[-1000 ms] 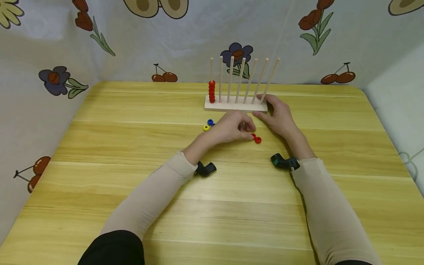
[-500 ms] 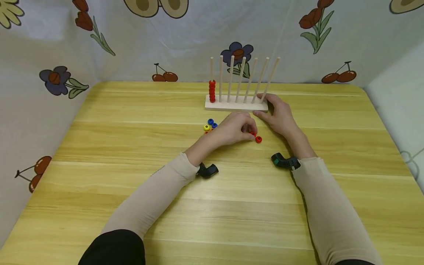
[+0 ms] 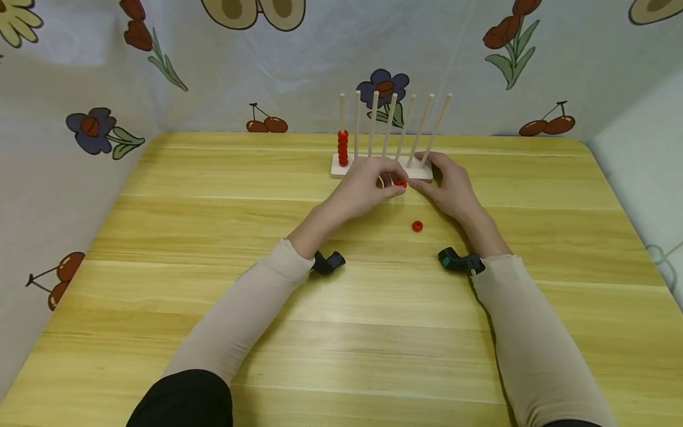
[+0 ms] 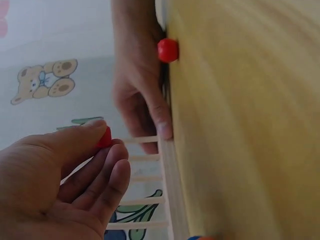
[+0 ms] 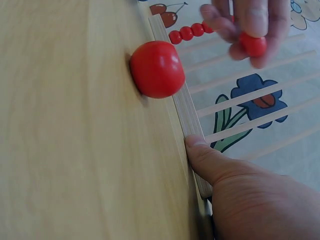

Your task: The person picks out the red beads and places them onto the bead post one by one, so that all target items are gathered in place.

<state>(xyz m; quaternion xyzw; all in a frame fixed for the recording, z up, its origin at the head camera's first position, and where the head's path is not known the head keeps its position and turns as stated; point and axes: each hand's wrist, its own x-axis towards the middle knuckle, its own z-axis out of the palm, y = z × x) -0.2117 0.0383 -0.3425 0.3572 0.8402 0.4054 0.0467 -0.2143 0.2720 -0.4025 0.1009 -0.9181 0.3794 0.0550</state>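
Note:
My left hand (image 3: pixel 365 187) pinches a red bead (image 4: pixel 105 138) between thumb and fingertips, just in front of the wooden peg rack (image 3: pixel 338 171). The rack has a row of upright pegs, and several red beads (image 3: pixel 343 148) are stacked on its leftmost peg. At the rack's right end, my right hand (image 3: pixel 450 184) holds the base, thumb on the front edge and fingers reaching behind. Another red bead (image 3: pixel 417 226) lies loose on the table, nearer to me than the rack; it looms large in the right wrist view.
Bits of blue and orange beads (image 4: pixel 201 238) peek in at the bottom of the left wrist view; my left hand and forearm hide that spot in the head view. A printed cloth (image 3: pixel 315 65) hangs behind the wooden table (image 3: pixel 384 332).
My left hand has picked up one of two loose red beads and carried it forward to the rack. It now covers the blue and yellow beads. The right hand stays put.

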